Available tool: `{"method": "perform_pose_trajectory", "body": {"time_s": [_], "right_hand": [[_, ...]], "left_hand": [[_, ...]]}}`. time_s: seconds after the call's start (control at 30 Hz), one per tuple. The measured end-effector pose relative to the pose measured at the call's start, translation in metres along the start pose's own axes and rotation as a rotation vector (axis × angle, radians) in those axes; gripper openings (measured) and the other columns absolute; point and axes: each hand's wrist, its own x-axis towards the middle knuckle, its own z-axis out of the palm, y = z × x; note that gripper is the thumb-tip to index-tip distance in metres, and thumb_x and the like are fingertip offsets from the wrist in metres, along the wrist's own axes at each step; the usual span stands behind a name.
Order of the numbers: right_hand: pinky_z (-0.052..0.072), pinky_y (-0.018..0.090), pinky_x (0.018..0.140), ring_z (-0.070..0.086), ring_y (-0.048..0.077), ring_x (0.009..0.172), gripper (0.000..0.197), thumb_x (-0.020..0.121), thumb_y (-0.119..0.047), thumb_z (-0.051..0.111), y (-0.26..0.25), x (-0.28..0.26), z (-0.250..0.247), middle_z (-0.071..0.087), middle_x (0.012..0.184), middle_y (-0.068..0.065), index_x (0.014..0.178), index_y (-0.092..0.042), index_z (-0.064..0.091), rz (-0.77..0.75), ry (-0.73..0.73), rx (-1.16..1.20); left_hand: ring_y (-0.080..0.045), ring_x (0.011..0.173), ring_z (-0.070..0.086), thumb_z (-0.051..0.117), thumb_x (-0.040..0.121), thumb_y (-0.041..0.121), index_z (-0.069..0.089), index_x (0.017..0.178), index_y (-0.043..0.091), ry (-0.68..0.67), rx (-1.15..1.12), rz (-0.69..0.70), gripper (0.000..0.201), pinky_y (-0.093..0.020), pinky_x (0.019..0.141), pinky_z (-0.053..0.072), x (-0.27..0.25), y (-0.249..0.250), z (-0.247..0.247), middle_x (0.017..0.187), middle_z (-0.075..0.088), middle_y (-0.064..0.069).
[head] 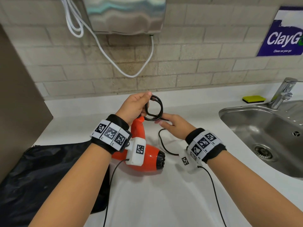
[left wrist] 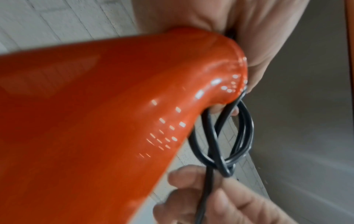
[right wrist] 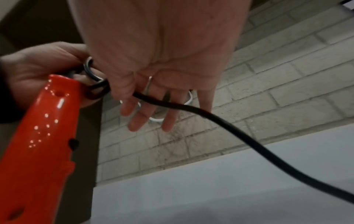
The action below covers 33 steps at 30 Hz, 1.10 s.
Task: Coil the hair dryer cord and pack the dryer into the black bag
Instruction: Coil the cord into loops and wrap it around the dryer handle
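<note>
The orange hair dryer (head: 150, 156) lies on the white counter, its handle (right wrist: 44, 136) pointing up toward my left hand (head: 137, 104). My left hand grips a few loops of the black cord (head: 161, 108) right at the handle's tip (left wrist: 220, 60). The loops (left wrist: 249, 133) hang below its fingers. Just to the right, my right hand (head: 173, 125) pinches the loose cord (right wrist: 229, 128) under its thumb, with the other fingers (right wrist: 168, 118) stretched out. Slack cord (head: 161, 141) trails on the counter. The black bag (head: 41, 174) lies flat at the left.
A steel sink (head: 246, 122) with a tap (head: 283, 92) and a yellow sponge (head: 254, 99) is at the right. A wall hand dryer (head: 124, 13) with a white cable (head: 105, 46) hangs above. A brown panel (head: 16, 95) borders the left side.
</note>
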Motion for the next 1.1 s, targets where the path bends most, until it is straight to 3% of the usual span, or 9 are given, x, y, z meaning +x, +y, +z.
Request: {"method": "perform_pose_trajectory", "body": {"time_s": [0.07,0.2,0.33,0.43,0.53,0.7,0.83,1.0,1.1], "right_hand": [[0.04,0.016,0.072,0.052,0.008,0.07,0.025,0.093,-0.009,0.045,-0.007,0.003,0.001,0.058,0.073,-0.004,0.081,-0.021,0.063,0.006,0.057,0.074],[0.033,0.02,0.054,0.036,0.01,0.051,0.022,0.092,-0.005,0.042,0.001,0.011,0.0,0.042,0.057,-0.005,0.091,-0.006,0.064,0.092,0.215,0.091],[0.035,0.018,0.057,0.041,0.015,0.058,0.025,0.093,-0.004,0.038,0.0,0.019,-0.01,0.045,0.06,-0.001,0.101,-0.009,0.062,0.151,0.279,0.046],[0.04,0.024,0.08,0.054,0.02,0.082,0.037,0.093,-0.003,0.037,-0.004,0.02,-0.014,0.058,0.085,0.006,0.117,-0.021,0.059,0.117,0.191,-0.003],[0.038,0.033,0.093,0.053,0.026,0.099,0.025,0.093,-0.012,0.045,-0.004,0.015,-0.013,0.059,0.105,0.017,0.108,-0.019,0.064,0.046,0.091,0.037],[0.038,0.031,0.074,0.047,0.016,0.07,0.018,0.091,-0.017,0.05,-0.013,0.015,-0.019,0.054,0.069,0.0,0.076,-0.018,0.059,0.112,0.295,0.055],[0.043,0.033,0.072,0.052,0.019,0.073,0.018,0.09,-0.018,0.05,-0.039,0.022,-0.027,0.059,0.074,0.003,0.081,-0.012,0.064,0.068,0.481,0.003],[0.041,0.027,0.07,0.053,0.015,0.079,0.019,0.091,-0.017,0.049,-0.063,0.021,-0.037,0.06,0.083,-0.001,0.091,-0.006,0.066,-0.04,0.637,-0.012],[0.037,0.021,0.065,0.048,0.008,0.067,0.018,0.091,-0.014,0.05,-0.061,0.019,-0.036,0.055,0.073,-0.008,0.09,-0.005,0.066,-0.062,0.693,0.034]], "left_hand": [[-0.003,0.037,0.03,0.045,0.095,0.018,0.055,0.081,0.016,0.005,-0.008,0.001,0.018,-0.014,0.038,0.027,0.0,-0.001,0.0,0.055,0.034,-0.002],[-0.002,0.036,0.027,0.045,0.095,0.014,0.047,0.076,0.015,-0.021,-0.039,-0.029,0.02,-0.013,0.038,0.027,-0.001,-0.001,-0.002,0.04,0.034,0.012],[-0.002,0.037,0.028,0.046,0.095,0.012,0.046,0.077,0.015,-0.047,0.008,-0.024,0.018,-0.014,0.04,0.027,-0.003,0.001,0.001,0.037,0.035,0.013],[-0.002,0.037,0.028,0.047,0.094,0.011,0.048,0.077,0.016,-0.048,0.004,-0.013,0.018,-0.015,0.04,0.028,-0.002,0.001,-0.001,0.037,0.035,0.013],[-0.003,0.037,0.027,0.048,0.093,0.011,0.048,0.075,0.016,-0.054,-0.015,-0.005,0.018,-0.015,0.04,0.028,-0.004,0.0,-0.005,0.039,0.035,0.013],[-0.003,0.038,0.026,0.049,0.093,0.017,0.046,0.075,0.013,-0.076,0.006,0.015,0.019,-0.016,0.041,0.025,-0.006,0.002,-0.001,0.04,0.035,0.013],[-0.002,0.037,0.027,0.049,0.093,0.015,0.048,0.074,0.011,-0.124,0.053,0.002,0.019,-0.015,0.04,0.025,-0.004,0.002,0.007,0.056,0.035,-0.002],[-0.002,0.037,0.028,0.047,0.094,0.016,0.045,0.074,0.015,-0.096,0.072,-0.006,0.021,-0.017,0.043,0.026,-0.003,0.003,0.01,0.039,0.037,0.013],[-0.003,0.039,0.029,0.046,0.095,0.018,0.046,0.079,0.018,-0.057,0.056,-0.002,0.016,-0.018,0.044,0.027,-0.002,0.001,0.006,0.045,0.037,0.01]]}}
